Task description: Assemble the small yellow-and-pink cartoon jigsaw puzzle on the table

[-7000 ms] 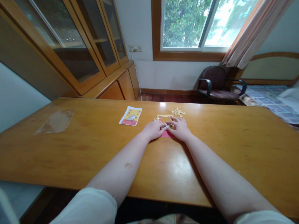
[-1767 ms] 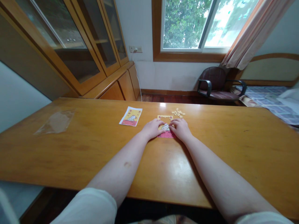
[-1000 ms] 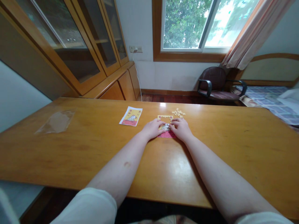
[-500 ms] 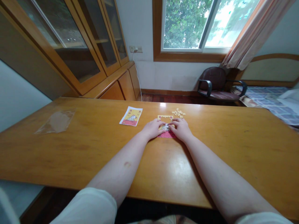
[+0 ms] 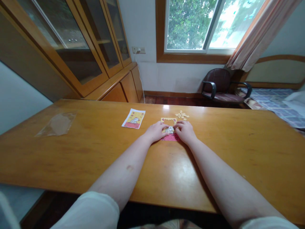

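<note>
A partly assembled jigsaw puzzle (image 5: 170,137) lies on the table between my hands, with a yellow border at the top, a white cartoon animal in the middle and a pink lower part. A gap shows inside its upper half. My left hand (image 5: 156,131) rests on the puzzle's left edge, thumb and forefinger apart, holding nothing. At the right edge is my right hand (image 5: 185,131), its thumb and fingertips drawn close together over the puzzle. Whatever may be between them is too small to make out. Just beyond it lies a pile of loose puzzle pieces (image 5: 182,115).
A picture card (image 5: 134,119) with the same design lies left of the puzzle. Farther left is a clear plastic bag (image 5: 57,124) on the wooden table (image 5: 100,149). Behind the table stand a glass-doored cabinet (image 5: 114,71) and an office chair (image 5: 219,83).
My right hand's fingertips have drawn back slightly to the right, uncovering more of the white animal. My left hand stays in place.
</note>
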Tool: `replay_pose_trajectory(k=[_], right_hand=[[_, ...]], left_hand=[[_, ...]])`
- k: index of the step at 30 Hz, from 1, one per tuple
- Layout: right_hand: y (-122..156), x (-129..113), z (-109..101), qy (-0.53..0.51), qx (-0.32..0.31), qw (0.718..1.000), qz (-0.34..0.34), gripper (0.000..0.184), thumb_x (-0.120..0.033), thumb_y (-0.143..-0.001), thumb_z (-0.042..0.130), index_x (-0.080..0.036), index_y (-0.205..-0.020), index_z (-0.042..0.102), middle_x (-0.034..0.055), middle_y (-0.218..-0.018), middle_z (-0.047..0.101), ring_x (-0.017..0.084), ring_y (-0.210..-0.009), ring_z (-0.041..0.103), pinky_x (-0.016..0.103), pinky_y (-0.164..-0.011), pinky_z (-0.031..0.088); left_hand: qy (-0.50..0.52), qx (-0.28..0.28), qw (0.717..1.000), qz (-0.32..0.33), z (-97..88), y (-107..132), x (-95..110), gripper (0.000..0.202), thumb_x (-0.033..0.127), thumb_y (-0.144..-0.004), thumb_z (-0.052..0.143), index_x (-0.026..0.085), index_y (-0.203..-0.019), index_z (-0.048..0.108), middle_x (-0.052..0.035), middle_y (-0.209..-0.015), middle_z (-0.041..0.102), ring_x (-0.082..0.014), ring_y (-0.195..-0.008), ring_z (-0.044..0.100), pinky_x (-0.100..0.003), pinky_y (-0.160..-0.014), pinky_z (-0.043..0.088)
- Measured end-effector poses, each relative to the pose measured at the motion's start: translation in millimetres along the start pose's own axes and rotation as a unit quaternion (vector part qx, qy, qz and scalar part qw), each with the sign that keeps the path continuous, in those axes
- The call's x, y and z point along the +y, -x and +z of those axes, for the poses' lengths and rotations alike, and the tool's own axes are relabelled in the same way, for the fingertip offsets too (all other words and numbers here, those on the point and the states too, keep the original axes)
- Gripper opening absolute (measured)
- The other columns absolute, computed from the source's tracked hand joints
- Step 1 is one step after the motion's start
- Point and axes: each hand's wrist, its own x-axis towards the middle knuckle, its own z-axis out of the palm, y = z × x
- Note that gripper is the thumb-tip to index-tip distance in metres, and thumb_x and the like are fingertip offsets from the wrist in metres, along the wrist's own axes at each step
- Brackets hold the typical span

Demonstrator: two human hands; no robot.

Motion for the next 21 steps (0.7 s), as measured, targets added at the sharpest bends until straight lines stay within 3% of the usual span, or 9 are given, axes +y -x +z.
replay_pose_trajectory(k=[21], right_hand=[[0.5,-1.0,-0.1,0.007,0.003,1.0,0.002,0.024,-0.023,-0.083,0.054,-0.024,-0.09,0.077,0.0038,-0.112,0.067,0.022,-0.107,0.054,0.036,-0.1,0.036]], left_hand=[[0.006,-0.001,1.0,-0.002,-2.9,0.9,1.8,0.047,0.051,-0.084,0.059,0.034,-0.127,0.061,-0.0056,-0.114,0.06,-0.0233,-0.101,0.062,-0.031,-0.089,0.048]])
